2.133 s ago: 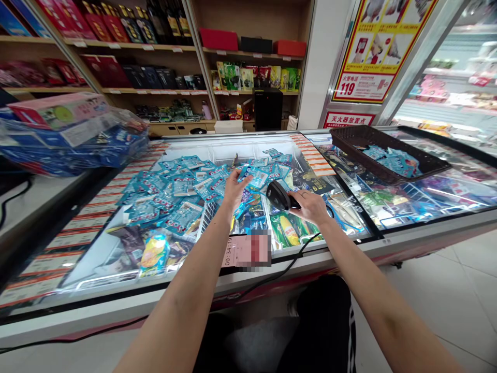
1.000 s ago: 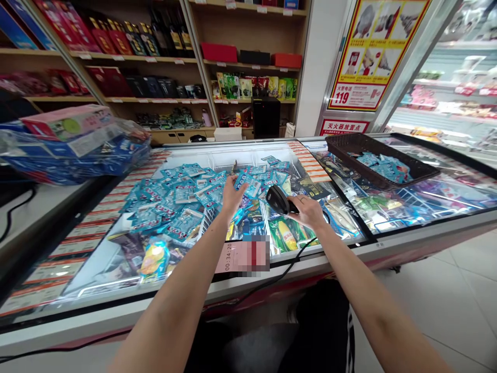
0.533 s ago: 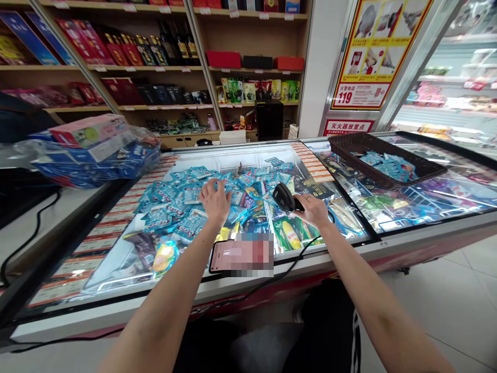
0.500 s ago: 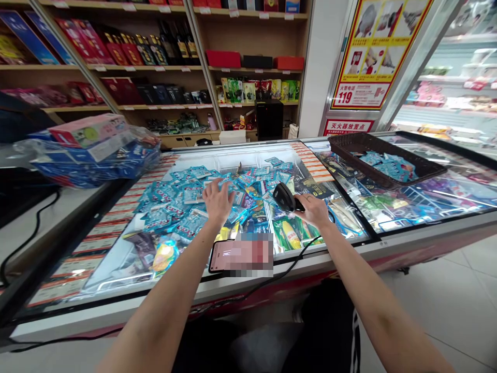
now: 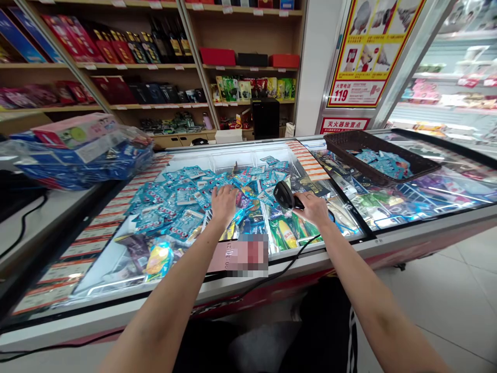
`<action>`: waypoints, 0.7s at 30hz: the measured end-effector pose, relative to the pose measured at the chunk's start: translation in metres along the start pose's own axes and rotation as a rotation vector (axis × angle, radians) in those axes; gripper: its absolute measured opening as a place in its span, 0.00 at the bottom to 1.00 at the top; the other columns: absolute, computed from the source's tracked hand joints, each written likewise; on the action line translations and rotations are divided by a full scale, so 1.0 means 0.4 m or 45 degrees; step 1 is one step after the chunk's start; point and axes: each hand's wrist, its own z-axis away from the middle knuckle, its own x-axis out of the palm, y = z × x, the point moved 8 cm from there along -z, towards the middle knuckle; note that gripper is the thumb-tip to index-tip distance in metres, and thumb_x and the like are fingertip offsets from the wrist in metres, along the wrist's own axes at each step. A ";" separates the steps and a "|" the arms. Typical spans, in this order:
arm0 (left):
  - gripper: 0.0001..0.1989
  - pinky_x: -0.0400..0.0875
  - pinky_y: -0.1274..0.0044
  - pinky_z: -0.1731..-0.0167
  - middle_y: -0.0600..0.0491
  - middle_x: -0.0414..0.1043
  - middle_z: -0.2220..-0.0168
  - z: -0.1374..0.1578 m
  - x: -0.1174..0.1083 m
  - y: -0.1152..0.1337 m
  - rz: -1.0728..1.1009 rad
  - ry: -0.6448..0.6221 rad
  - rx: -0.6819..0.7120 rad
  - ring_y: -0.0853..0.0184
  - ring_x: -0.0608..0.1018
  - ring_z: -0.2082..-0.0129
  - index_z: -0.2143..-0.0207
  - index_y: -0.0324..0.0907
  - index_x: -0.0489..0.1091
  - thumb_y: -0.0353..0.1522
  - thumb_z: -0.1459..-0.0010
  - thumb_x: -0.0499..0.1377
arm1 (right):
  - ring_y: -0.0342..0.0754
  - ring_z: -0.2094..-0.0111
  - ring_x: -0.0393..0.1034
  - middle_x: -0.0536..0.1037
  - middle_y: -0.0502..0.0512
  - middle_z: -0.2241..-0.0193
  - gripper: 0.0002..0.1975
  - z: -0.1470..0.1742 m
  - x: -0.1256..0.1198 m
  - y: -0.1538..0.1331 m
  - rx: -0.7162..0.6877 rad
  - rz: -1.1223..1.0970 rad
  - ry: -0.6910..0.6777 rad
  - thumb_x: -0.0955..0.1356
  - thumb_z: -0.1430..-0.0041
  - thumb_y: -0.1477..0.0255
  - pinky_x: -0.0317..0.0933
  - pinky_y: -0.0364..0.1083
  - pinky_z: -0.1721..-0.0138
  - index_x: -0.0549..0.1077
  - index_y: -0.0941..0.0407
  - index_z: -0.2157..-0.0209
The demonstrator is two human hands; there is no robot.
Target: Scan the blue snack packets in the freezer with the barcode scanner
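Note:
Many small blue snack packets (image 5: pixel 185 195) lie spread over the glass top of a chest freezer. My left hand (image 5: pixel 224 206) is palm down at the right part of this spread, fingers apart and slightly bent; whether the fingertips touch a packet cannot be told. In my right hand (image 5: pixel 312 209) is a black handheld barcode scanner (image 5: pixel 283 195), its head pointing left towards the packets. A black cable (image 5: pixel 287 267) runs from it along the freezer's front edge. Below my left wrist lies a phone (image 5: pixel 219 263) with a pink screen, partly behind my forearm.
At the right, a dark brown tray (image 5: pixel 351 158) with more blue packets stands on the freezer. Blue packs in clear plastic (image 5: pixel 83 160) are stacked at the left. Price label strips (image 5: pixel 91 235) run along the glass. Shelves (image 5: pixel 248 68) with boxes and bottles stand behind.
My left hand has moved slightly right and down over the packets, its fingers less spread. The right hand with the scanner stays almost still. The view has shifted a little.

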 end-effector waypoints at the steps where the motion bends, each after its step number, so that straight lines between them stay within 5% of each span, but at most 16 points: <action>1: 0.19 0.55 0.62 0.45 0.45 0.68 0.49 -0.004 0.002 0.011 0.024 -0.005 0.001 0.57 0.68 0.48 0.53 0.43 0.70 0.27 0.40 0.45 | 0.50 0.59 0.69 0.76 0.56 0.63 0.19 0.000 0.001 0.000 0.003 0.002 -0.002 0.66 0.42 0.60 0.58 0.44 0.64 0.69 0.54 0.51; 9: 0.18 0.66 0.70 0.58 0.46 0.72 0.60 -0.054 0.060 0.085 0.484 -0.139 -0.142 0.59 0.73 0.57 0.62 0.42 0.70 0.45 0.40 0.48 | 0.50 0.59 0.69 0.76 0.56 0.63 0.18 -0.003 -0.001 0.003 0.004 -0.006 0.013 0.66 0.42 0.61 0.59 0.45 0.63 0.69 0.54 0.52; 13: 0.29 0.62 0.59 0.53 0.42 0.71 0.58 -0.054 0.076 0.095 0.517 -0.177 -0.422 0.50 0.71 0.53 0.65 0.42 0.69 0.58 0.49 0.50 | 0.51 0.59 0.69 0.76 0.56 0.63 0.19 -0.004 0.001 0.004 0.010 -0.006 0.018 0.67 0.42 0.61 0.60 0.45 0.63 0.69 0.55 0.52; 21: 0.30 0.58 0.55 0.51 0.41 0.67 0.54 -0.044 0.074 0.136 0.415 -0.182 -0.379 0.45 0.66 0.49 0.65 0.43 0.69 0.59 0.54 0.55 | 0.52 0.60 0.69 0.76 0.57 0.63 0.19 -0.003 0.008 0.008 0.015 -0.005 0.013 0.67 0.42 0.61 0.60 0.46 0.63 0.69 0.55 0.52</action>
